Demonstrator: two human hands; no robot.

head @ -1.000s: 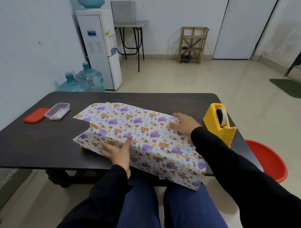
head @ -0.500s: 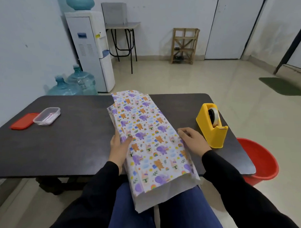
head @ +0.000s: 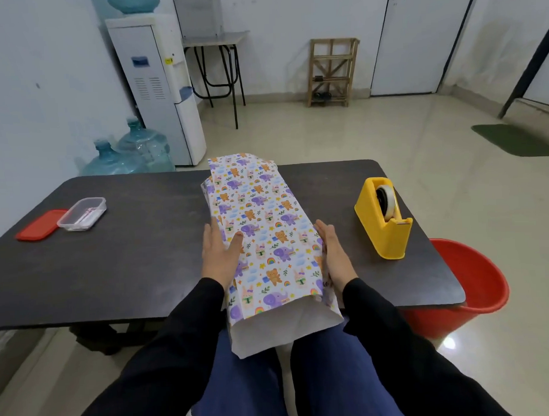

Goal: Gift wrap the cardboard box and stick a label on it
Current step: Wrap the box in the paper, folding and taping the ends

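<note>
Wrapped box (head: 261,236) lies lengthwise at table centre, long axis running away from the person, betw. the two hands. Cardboard itself not visible: fully covered by gift paper (head: 267,208). Left hand (head: 220,256) lies flat on the pkg's left side, fingers straight and pointing away, thumb up on the top face. Right hand (head: 334,252) is flat against the right side, fingers straight, palm inward. Neither hand curls round anything; both just press the paper to the box. Paper is white w/ purple elephants, orange bears, rabbits, rainbows, small stars. Near end of the paper overhangs the table's (head: 128,259) near edge above the lap as an unfolded sleeve, plain white inside showing. Far end reaches approx. the far table edge, loosely layered there. Right of the pkg, apart from it: yellow tape dispenser (head: 384,219) w/ roll loaded. Far left on the table: clear plastic tub (head: 82,213), touching a red lid (head: 37,228); tub contents unclear. Red bucket (head: 469,294) on the floor by the table's right corner.
</note>
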